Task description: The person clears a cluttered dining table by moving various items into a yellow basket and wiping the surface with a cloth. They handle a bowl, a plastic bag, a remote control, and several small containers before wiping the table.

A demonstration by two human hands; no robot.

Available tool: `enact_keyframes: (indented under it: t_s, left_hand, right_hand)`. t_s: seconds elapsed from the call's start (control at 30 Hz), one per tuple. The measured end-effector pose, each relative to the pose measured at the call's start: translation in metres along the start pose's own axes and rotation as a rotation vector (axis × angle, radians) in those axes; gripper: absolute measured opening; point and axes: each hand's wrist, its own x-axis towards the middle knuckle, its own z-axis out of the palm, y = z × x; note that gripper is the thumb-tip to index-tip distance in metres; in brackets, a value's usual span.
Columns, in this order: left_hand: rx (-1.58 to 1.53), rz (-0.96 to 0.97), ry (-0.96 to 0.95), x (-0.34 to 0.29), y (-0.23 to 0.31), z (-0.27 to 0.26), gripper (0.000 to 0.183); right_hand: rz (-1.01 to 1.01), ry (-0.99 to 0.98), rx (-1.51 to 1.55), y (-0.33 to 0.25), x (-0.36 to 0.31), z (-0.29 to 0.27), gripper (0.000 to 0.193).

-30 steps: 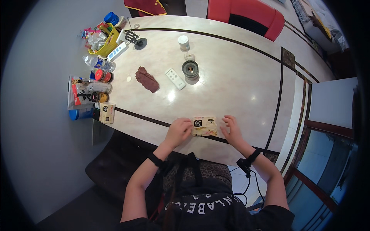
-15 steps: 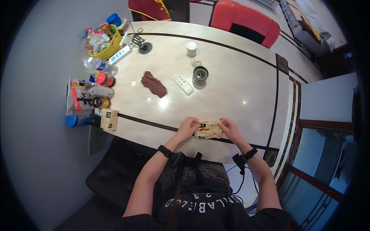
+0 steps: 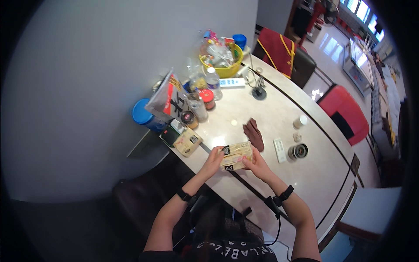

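Observation:
A cream tissue pack (image 3: 236,153) with a flowery print and dark label patches is held between my two hands over the near part of the table. My left hand (image 3: 212,162) grips its left end. Around the right end, my right hand (image 3: 258,165) is closed, its thumb lying on the pack's face. A similar cream tissue pack (image 3: 187,142) rests at the table's left edge, a short way left of my left hand. Just beyond the held pack lies a crumpled brown cloth (image 3: 254,134).
Along the wall stand a water bottle (image 3: 213,83), a red-lidded jar (image 3: 207,98), a dark-lidded jar (image 3: 189,118), a blue tub (image 3: 144,114) and a yellow basket (image 3: 223,71). A white remote (image 3: 279,150) and a dark round canister (image 3: 298,151) sit to the right.
My view has turned to the left. Both hands have carried the tissue pack leftward, closer to the similar pack and the jars. My right hand now wraps further over the pack.

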Motion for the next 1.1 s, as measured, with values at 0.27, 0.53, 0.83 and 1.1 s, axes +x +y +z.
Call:
enact_keyframes:
  t_s: [0.27,0.53,0.83,1.1]
  left_hand:
    - [0.057,0.238,0.356,-0.009,0.096,-0.094,0.031]
    - [-0.126,0.367,0.797,-0.034,0.147,-0.298,0.038]
    - [-0.150,0.175,0.908,0.040,0.071,-0.368,0.044]
    - [-0.491,0.376,0.726,0.055,0.064,-0.362,0.055]
  right_hand:
    - [-0.023,-0.256,0.063,-0.101,0.102,0.054,0.059]
    - [-0.231,-0.353,-0.210,-0.118,0.171,0.119,0.064]
    - [-0.060,-0.462,-0.304,-0.071,0.157,0.130,0.059]
    - [0.054,-0.345,-0.248,-0.023,0.123,0.100,0.050]
